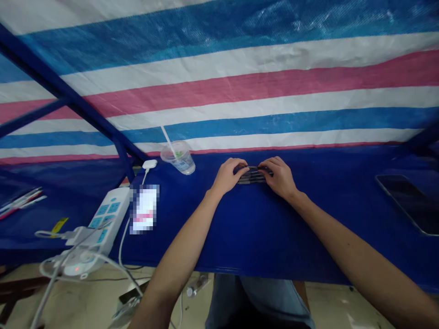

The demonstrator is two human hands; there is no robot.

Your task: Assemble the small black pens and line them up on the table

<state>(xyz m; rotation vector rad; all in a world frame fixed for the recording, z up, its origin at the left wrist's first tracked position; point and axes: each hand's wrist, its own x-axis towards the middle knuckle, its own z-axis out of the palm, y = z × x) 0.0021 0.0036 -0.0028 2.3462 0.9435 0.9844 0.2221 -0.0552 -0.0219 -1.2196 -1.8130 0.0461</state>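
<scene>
My left hand (228, 174) and my right hand (279, 176) rest on a blue table surface (260, 228), side by side, fingers curled over a row of thin dark stick-like items (253, 176) that lie between them. The left hand's fingers cover the left end of the row and the right hand's fingers cover the right end. What the items are exactly I cannot make out; they look like pens or slim rods lying parallel.
A clear plastic cup with a straw (178, 157) stands left of the hands. A phone on a white charging cable (144, 209) and a white power strip (99, 226) lie at left. A dark phone (409, 201) lies at right. Pens (20, 201) at far left. Striped tarp behind.
</scene>
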